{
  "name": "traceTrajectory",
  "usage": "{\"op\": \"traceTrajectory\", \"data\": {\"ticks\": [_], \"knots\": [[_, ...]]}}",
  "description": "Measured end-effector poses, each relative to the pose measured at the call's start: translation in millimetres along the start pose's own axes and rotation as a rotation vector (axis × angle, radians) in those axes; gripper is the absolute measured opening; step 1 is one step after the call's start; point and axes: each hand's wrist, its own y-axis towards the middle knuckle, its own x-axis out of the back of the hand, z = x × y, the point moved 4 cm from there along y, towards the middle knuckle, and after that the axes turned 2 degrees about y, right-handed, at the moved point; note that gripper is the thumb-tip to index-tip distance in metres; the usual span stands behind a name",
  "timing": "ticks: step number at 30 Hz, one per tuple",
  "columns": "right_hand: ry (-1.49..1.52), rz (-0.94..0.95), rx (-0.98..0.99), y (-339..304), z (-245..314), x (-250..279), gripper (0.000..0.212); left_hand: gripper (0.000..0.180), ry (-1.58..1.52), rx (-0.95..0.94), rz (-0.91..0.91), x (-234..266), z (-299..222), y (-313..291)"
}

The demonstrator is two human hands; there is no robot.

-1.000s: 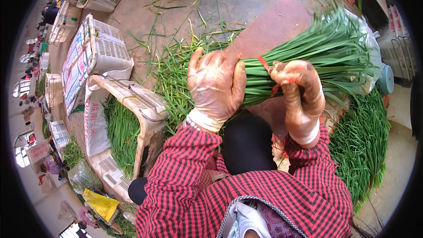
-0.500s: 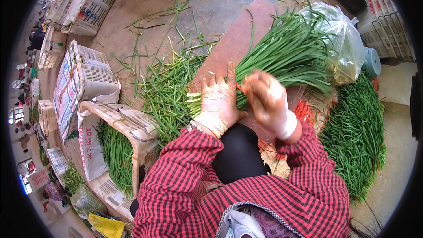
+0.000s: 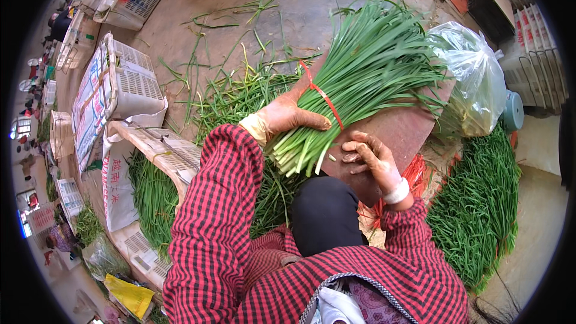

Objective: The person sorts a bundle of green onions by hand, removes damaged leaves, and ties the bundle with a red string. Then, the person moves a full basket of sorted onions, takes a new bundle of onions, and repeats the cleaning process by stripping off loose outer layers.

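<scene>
A thick bunch of garlic chives (image 3: pixel 378 63) lies slanted across a reddish-brown board (image 3: pixel 369 132), with its pale cut ends toward me. Around its lower part runs a red tie (image 3: pixel 324 99), one end sticking out past the left side. My left hand (image 3: pixel 288 114) grips the bunch just below the tie, thumb across the top. To the right of the cut ends is my right hand (image 3: pixel 373 161), apart from the bunch, its fingers loosely bent and spread with nothing visible in them. Both hands are soiled and wear pale wrist coverings.
Loose trimmed leaves (image 3: pixel 240 99) litter the floor left of the board. More red ties (image 3: pixel 415 174) lie at right, near a large pile of chives (image 3: pixel 480 210). A clear plastic bag (image 3: pixel 471 78) stands behind it. Plastic crates (image 3: pixel 135 75) line the left; one holds chives (image 3: pixel 150 198).
My right hand has come away from the tie and moved down and right. My left hand has shifted its grip, and the bunch is turned more upright with the red tie now in plain sight.
</scene>
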Motion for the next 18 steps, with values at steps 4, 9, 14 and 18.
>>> {"op": "traceTrajectory", "data": {"ticks": [4, 9, 14, 18], "knots": [[0.229, 0.219, 0.211, -0.1, 24.4, -52.5, 0.087, 0.104, -0.056, -0.276, -0.052, -16.2, 0.0, -8.1], [-0.008, 0.183, 0.494, -23.2, 59.2, -64.5, 0.098, 0.091, -0.058, -0.511, -0.13, -44.8, -36.6, -36.8], [-0.129, 0.141, 0.668, -26.8, 92.8, -52.5, 0.087, 0.111, 0.173, -1.094, -0.218, -63.8, -78.6, -45.5], [-0.268, 0.111, 0.525, -7.0, 62.9, -36.5, 0.079, 0.11, 0.146, -0.847, -0.046, -53.6, -27.5, -15.1]]}}
